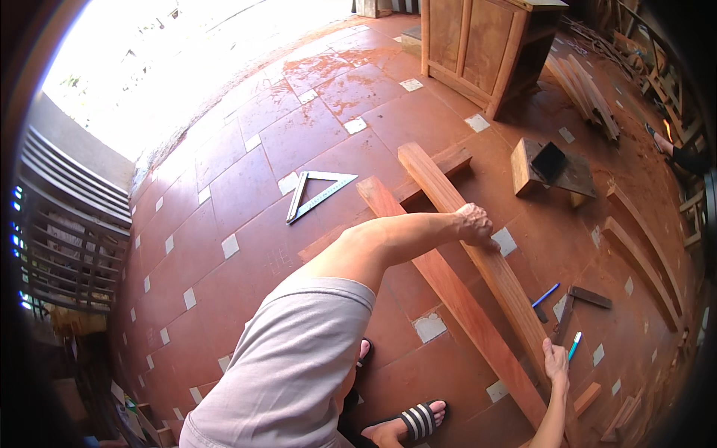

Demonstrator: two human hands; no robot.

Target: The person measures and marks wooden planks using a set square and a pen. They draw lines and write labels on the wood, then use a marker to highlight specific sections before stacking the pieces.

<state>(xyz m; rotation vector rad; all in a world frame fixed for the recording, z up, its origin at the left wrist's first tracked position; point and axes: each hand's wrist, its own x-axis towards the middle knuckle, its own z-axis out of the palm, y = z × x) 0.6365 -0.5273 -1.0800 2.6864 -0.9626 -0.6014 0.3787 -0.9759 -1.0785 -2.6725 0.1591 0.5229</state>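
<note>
My left hand [476, 225] is closed over the upper part of a long squared wooden beam [502, 278], its fingers curled at the edge. Lower down, my right hand [555, 362] grips the same beam near its close end, thumb on top. A second, redder beam [463, 295] lies alongside on the left, apart from the first. Across the far end, a short wooden crosspiece [450, 160] sits under the held beam. A teal pen [575, 346] shows beside my right hand; whether the fingers hold it, I cannot tell.
A metal triangle square [297, 200] lies on the tiled floor to the left. Right of the beams are a dark L-shaped square [590, 297], a blue stick-like tool [547, 294] and curved wooden pieces [641, 272]. Farther back stand a small wooden block stand [529, 168] and a cabinet [478, 46].
</note>
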